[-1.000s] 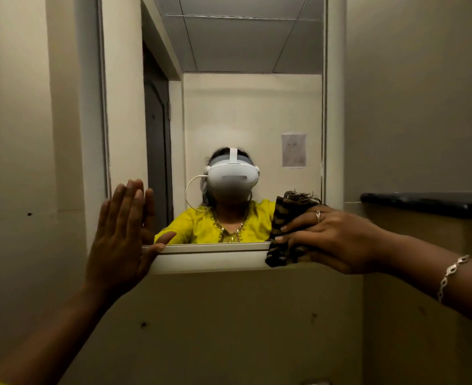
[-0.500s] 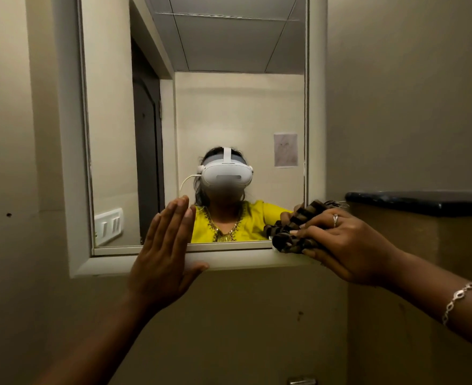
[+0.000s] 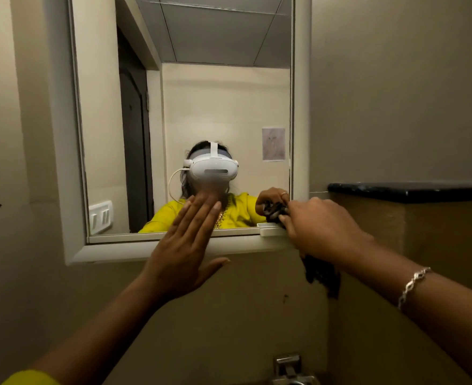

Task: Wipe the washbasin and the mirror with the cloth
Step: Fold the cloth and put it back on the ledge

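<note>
Dark crumpled cloth against mirror

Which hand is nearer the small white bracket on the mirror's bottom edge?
Right. The right hand, gripping the cloth, is at the white bracket's right end; the left hand lies flat over the mirror's lower frame, well to the bracket's left.

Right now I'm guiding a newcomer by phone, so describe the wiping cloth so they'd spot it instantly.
Find the white-framed wall mirror. At its lower right corner the right hand grips a dark, crumpled fabric cloth against the frame, one end hanging below the wrist. It is the only dark, limp thing on the pale wall.
</note>
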Available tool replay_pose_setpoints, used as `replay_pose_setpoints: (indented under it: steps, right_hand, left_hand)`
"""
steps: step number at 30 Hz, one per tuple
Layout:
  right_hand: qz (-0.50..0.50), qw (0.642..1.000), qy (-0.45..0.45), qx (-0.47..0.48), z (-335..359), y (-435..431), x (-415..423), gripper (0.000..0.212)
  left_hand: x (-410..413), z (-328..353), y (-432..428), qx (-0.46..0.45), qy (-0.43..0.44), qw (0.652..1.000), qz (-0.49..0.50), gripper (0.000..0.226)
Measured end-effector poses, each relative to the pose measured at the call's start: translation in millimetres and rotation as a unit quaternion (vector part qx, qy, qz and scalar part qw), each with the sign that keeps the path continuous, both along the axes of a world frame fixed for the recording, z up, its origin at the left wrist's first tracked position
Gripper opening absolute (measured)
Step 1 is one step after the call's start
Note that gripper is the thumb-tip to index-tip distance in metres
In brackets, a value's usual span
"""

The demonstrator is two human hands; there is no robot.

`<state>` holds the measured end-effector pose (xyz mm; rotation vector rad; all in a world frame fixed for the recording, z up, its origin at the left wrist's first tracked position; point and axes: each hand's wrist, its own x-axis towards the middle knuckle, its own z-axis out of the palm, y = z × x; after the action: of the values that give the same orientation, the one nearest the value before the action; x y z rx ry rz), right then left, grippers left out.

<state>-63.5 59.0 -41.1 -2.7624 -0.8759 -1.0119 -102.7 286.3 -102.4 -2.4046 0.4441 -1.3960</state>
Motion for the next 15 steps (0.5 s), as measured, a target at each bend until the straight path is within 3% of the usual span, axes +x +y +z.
replay_pose_setpoints:
  steps: [4, 7, 11, 15]
  right_hand:
    - [0.023, 0.976, 0.201, 0.078, 19, -16, 7, 0.031]
    - [0.084, 0.942, 0.302, 0.121, 28, -30, -1, 0.025]
    - [0.133, 0.907, 0.364, 0.161, 36, -43, -12, 0.023]
    - [0.175, 0.892, 0.386, 0.157, 49, -50, -22, 0.023]
  left_hand:
    - [-1, 5, -26, -0.025, 0.082, 0.995, -0.059, 0.078]
    - [-4, 11, -46, -0.119, 0.126, 0.973, -0.152, 0.081]
    - [-14, 28, -70, -0.267, 0.176, 0.915, -0.245, 0.081]
    - [-21, 49, -79, -0.330, 0.203, 0.882, -0.269, 0.058]
